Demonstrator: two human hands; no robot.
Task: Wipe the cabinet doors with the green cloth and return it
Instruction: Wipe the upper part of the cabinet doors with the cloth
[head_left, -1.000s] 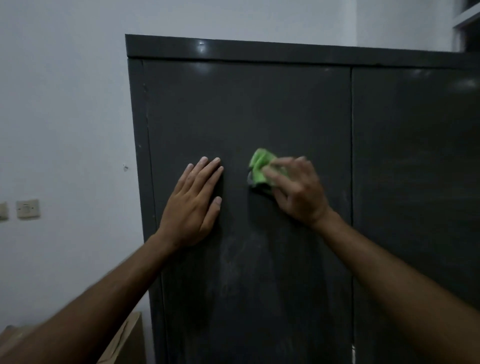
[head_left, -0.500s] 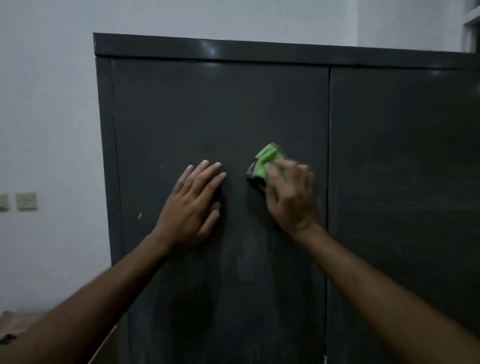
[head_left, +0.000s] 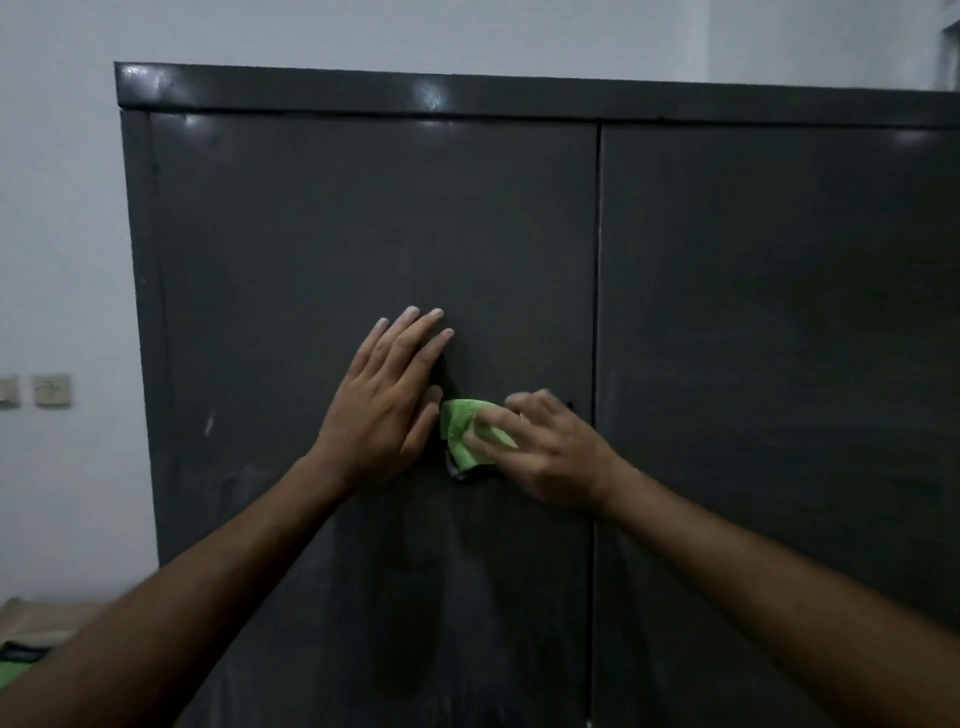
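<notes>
Your right hand (head_left: 545, 447) has dropped the green cloth (head_left: 464, 433) from above your left hand's fingertips to beside its thumb. Fingers curl over the bunched cloth, pressing it against the left cabinet door (head_left: 363, 234). Your left hand (head_left: 387, 402) lies flat on that door, fingers straight, holding nothing.

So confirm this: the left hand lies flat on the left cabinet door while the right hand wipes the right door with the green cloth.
Not quite. The head view shows the right hand pressing the green cloth against the left cabinet door, not the right door. The left hand does lie flat on the left door, beside the cloth.
</notes>
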